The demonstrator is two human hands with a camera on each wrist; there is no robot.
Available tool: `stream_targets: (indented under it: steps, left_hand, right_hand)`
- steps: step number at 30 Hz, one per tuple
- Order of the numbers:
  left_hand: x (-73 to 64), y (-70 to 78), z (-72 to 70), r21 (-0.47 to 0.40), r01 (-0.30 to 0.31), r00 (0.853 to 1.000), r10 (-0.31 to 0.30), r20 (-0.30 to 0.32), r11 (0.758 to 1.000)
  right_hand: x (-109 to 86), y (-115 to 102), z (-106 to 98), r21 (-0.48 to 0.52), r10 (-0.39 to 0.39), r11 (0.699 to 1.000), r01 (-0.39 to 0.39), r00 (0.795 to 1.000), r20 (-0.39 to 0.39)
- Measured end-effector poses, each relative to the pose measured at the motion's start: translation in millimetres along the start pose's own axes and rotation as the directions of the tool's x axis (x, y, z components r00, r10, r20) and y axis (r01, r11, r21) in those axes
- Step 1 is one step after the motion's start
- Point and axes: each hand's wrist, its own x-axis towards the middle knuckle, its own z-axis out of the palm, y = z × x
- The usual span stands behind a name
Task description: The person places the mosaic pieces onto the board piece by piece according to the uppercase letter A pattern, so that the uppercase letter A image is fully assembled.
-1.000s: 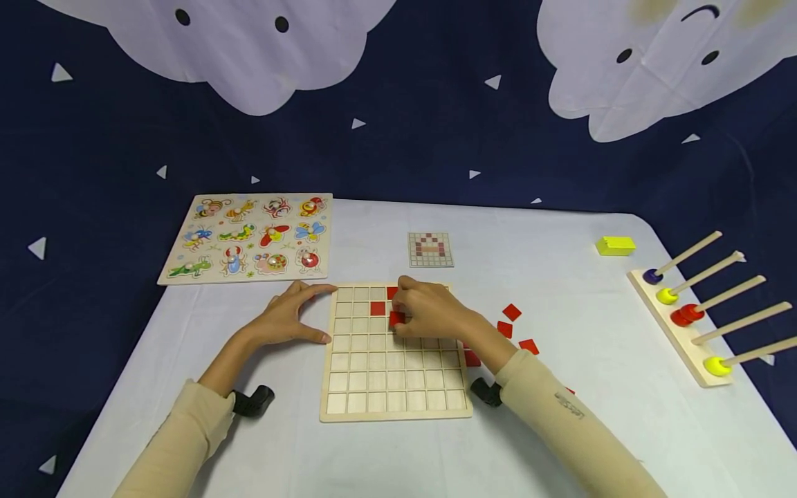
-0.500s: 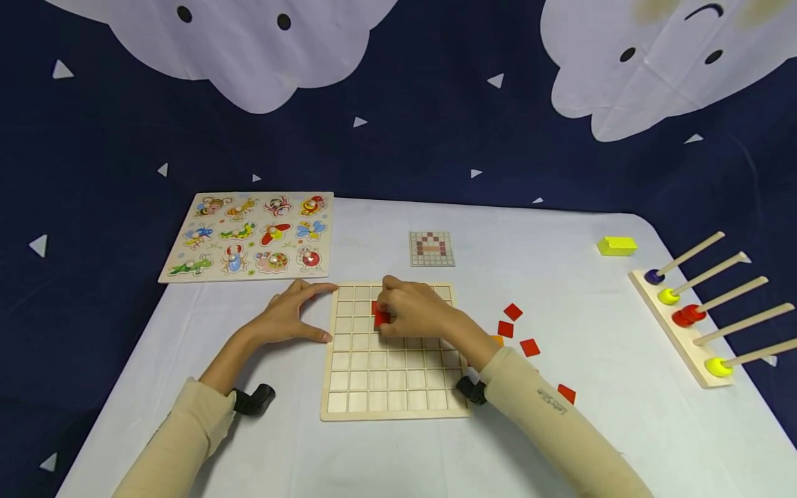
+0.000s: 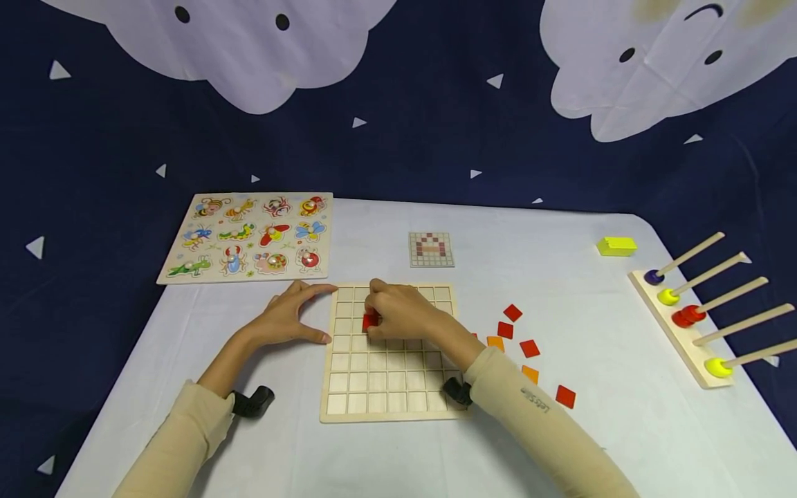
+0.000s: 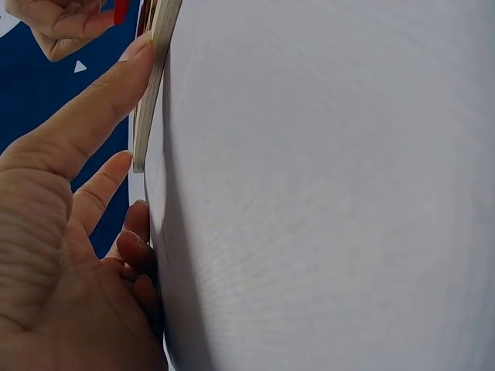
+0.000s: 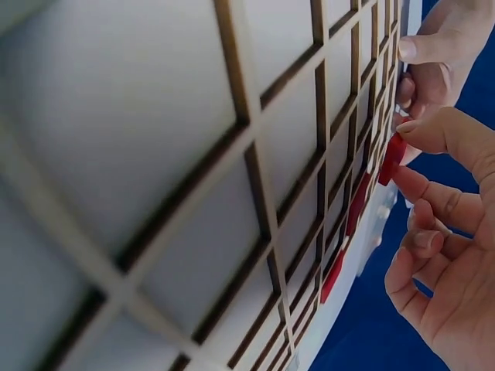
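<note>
A wooden grid board [image 3: 386, 401] lies flat on the white table. My right hand [image 3: 401, 311] pinches a red square tile [image 3: 369, 322] between thumb and fingers over the board's upper left cells. In the right wrist view that tile [image 5: 393, 158] stands tilted at the grid, and more red tiles [image 5: 358, 202] sit in cells beyond it. My left hand [image 3: 286, 317] touches the board's left side with spread thumb and index finger. The left wrist view shows the thumb [image 4: 100, 97] against the board's edge [image 4: 157, 77]. My right hand hides part of the top rows.
Loose red tiles [image 3: 565, 396] and orange tiles [image 3: 530, 374] lie right of the board. Behind it is a small pattern card [image 3: 431, 249]. An insect puzzle [image 3: 249, 238] is back left; a yellow block [image 3: 616, 246] and a bead peg stand [image 3: 675, 332] are at the right.
My right hand has moved left across the board with the red tile in its pinch. Orange tiles have come out from behind the right arm. The left hand stays put.
</note>
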Motion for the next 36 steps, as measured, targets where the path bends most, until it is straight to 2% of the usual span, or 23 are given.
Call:
stream_targets:
  steps: [12,22,36]
  left_hand:
    - [0.4,-1.3,0.2,-0.007,0.005,1.000,-0.005,0.001,1.000]
    - [1.0,-0.4,0.3,-0.003,0.011,1.000,-0.011,0.004,1.000]
    - [0.6,-1.2,1.3,0.002,0.008,1.000,-0.008,-0.003,1.000]
  right_hand:
    - [10.2,-5.9,8.2,-0.049,0.009,0.999,-0.008,0.999,0.036]
    - [10.8,-8.6,11.0,-0.061,-0.010,0.998,0.010,1.000,0.002]
    - [7.4,-12.3,12.6,-0.039,0.007,0.999,-0.007,1.000,-0.015]
